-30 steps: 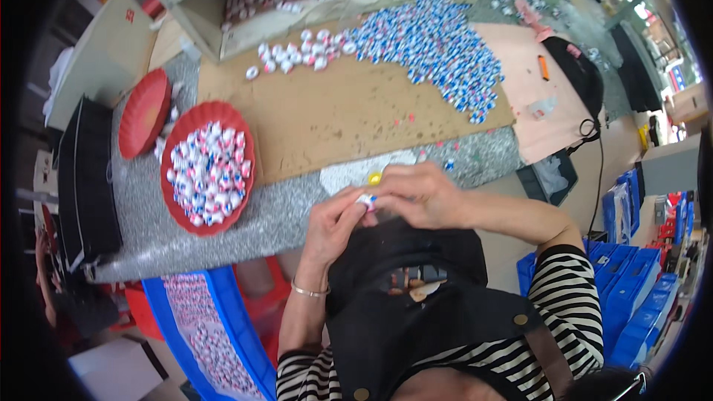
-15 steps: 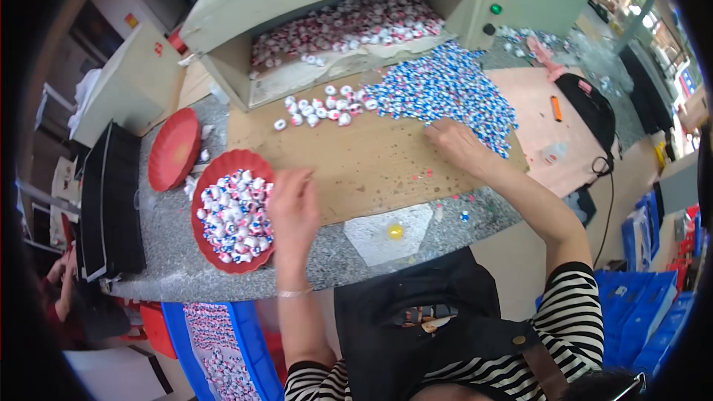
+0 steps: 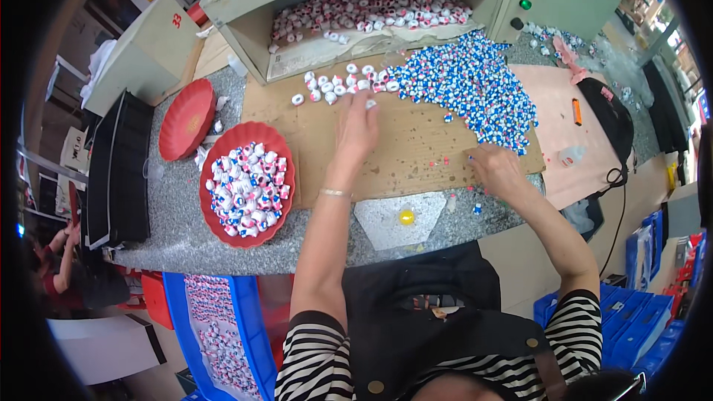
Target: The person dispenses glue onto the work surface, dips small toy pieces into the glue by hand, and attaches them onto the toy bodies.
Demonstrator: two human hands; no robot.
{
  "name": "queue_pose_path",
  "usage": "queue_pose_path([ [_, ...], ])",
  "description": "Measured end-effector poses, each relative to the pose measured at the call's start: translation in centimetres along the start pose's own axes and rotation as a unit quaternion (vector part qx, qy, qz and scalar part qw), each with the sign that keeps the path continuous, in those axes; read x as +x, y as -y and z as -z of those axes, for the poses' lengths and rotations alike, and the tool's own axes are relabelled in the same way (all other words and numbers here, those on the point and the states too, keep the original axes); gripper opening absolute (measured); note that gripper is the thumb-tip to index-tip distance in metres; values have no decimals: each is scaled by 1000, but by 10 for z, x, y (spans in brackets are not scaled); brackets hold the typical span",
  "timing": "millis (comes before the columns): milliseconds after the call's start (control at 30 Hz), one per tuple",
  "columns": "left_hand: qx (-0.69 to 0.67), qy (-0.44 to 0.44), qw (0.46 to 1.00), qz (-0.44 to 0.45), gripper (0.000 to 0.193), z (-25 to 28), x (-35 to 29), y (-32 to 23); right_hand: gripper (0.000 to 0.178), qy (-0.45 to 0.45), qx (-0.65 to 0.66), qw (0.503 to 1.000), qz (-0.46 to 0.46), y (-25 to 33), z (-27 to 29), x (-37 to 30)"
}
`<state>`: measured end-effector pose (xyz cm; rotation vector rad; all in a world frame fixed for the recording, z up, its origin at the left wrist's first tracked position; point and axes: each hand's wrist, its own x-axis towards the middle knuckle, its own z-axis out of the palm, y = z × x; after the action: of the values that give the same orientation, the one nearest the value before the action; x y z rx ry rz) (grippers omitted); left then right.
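Observation:
My left hand (image 3: 358,128) is over the cardboard (image 3: 327,167) at the near side of a small group of white rounded pieces (image 3: 339,89) with pink marks. Its fingers are closed, with a small white piece (image 3: 370,104) at the fingertips. Below the right part of a spread heap of small blue-and-white pieces (image 3: 471,78), my right hand (image 3: 501,171) rests low with its fingers pinched together. What they hold, if anything, is too small to make out. A red scalloped bowl (image 3: 289,191) at the left contains many white, blue and pink pieces.
A pale green cabinet (image 3: 256,0) with an open bay full of white-and-pink pieces stands behind. Another red bowl (image 3: 178,134) is far left. A white pad (image 3: 371,215) bears a yellow dot. An orange cutter (image 3: 576,111) lies right. A blue crate (image 3: 245,312) stands below the counter.
My left hand has moved from beside the full red bowl up and right to the white pieces. My right hand has drawn back from the blue-and-white heap's edge. The view has shifted.

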<state>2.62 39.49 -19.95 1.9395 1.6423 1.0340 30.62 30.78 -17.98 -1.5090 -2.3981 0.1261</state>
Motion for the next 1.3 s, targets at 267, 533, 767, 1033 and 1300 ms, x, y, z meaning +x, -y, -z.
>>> queue_pose_path([
  [267,-516,56,831,200,36,57,-157,-18,14,28,185,982,-19,25,21,1],
  [533,-526,20,832,177,35,70,-205,-26,15,82,157,961,214,98,-6,-3],
  [767,-470,-8,868,161,33,65,-210,-25,19,86,48,952,289,116,-6,0],
  [1033,-322,-41,942,79,31,35,-208,-34,11,44,203,964,168,104,-5,-8],
  [1300,-446,43,891,66,33,21,-198,-48,14,188,591,771,-141,107,10,-20],
])
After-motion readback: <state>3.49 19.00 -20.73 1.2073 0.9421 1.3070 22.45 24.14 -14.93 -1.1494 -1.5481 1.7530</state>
